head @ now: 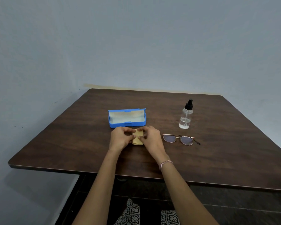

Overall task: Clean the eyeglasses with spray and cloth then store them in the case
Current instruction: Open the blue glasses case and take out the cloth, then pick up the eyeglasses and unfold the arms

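A small yellow cloth lies folded on the dark wooden table, just in front of the open blue glasses case. My left hand pinches the cloth's left side and my right hand pinches its right side, so most of the cloth is hidden. The eyeglasses with a thin metal frame lie on the table to the right of my right hand, apart from it. A clear spray bottle with a black nozzle stands upright behind the glasses.
A grey wall runs behind the table. The table's near edge crosses my forearms. My patterned clothing shows below the table.
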The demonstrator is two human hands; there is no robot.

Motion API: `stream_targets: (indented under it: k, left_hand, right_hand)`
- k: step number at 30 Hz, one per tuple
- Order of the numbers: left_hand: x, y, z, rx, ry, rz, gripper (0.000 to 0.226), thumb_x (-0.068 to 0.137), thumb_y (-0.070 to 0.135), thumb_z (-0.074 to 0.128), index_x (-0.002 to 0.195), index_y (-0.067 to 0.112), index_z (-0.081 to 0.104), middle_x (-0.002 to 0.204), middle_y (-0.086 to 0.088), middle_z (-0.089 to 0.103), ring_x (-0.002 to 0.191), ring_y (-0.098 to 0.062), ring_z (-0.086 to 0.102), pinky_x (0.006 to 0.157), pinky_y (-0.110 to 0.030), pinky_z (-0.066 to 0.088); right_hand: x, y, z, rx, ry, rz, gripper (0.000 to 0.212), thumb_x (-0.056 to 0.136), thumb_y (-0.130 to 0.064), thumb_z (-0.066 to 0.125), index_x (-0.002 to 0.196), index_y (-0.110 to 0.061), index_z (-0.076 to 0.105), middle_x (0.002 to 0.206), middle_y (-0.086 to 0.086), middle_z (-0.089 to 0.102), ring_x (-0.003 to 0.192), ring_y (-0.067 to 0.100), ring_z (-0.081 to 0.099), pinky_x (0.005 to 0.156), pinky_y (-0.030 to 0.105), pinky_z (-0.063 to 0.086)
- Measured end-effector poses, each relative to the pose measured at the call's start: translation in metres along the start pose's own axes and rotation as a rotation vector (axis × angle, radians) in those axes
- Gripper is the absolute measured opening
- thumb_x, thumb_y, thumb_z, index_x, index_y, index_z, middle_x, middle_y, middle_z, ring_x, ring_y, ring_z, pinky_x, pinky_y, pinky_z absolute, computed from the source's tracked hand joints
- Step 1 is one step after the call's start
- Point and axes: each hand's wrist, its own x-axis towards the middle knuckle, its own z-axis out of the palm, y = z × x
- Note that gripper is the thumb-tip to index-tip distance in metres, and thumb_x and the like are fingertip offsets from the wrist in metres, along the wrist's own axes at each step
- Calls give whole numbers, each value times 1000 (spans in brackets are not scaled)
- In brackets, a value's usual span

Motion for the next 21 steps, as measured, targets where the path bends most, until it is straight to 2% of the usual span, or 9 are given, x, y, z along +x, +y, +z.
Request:
stream_targets:
  k: [2,4,7,10,13,15,18,21]
  left_hand:
    - [1,0,3,172,33,32,25,76,17,77,100,21,73,97,3,71,86,-10,64,83,-28,53]
    - [-1,1,5,254,75,58,23,77,19,75,100,22,72,97,5,70,86,-7,60,82,-27,51]
    - [-2,3,10,254,196,143,19,80,22,72,99,20,72,97,5,70,86,-8,61,79,-24,48]
    - [-7,14,24,202,271,271,12,84,20,68,94,17,73,95,2,67,84,-12,63,75,-23,47]
    - [-12,31,47,190,221,387,14,87,15,64,97,13,73,95,0,65,82,-14,62,77,-26,49]
    - [-15,40,65,231,159,466,15,88,13,61,98,13,72,96,-2,64,84,-16,61,78,-27,48]
    - [-16,48,87,359,62,550,19,92,15,55,103,14,70,101,-1,61,96,-16,56,80,-28,46]
    - [-15,52,97,486,-9,603,25,96,19,47,110,14,68,109,-1,58,107,-15,49,79,-26,43]
  right_hand:
    - [-2,2,2,-117,9,-50,33,84,-8,64,116,-12,64,110,5,57,103,20,48,88,27,41]
    - [-5,5,1,-138,35,-66,31,86,-12,63,117,-11,63,112,6,54,108,21,45,89,26,38]
    - [-6,10,-9,-97,107,-87,23,87,-13,62,109,-9,67,105,7,55,104,21,50,89,23,38]
    - [-7,23,-31,-51,215,-89,14,87,-12,63,99,-10,71,94,5,56,90,24,59,85,35,49]
    - [-12,44,-65,-55,317,-99,13,87,-5,63,95,-6,72,90,7,59,82,22,60,80,30,49]
    - [-15,61,-88,-105,342,-95,14,86,0,62,93,-4,73,94,9,63,85,22,60,81,25,47]
    - [-17,87,-114,-199,323,-55,17,85,3,61,95,-2,73,85,8,58,85,30,58,75,30,44]
    - [-24,108,-128,-268,273,-21,17,86,1,61,98,-1,72,81,4,51,84,30,57,74,31,44]
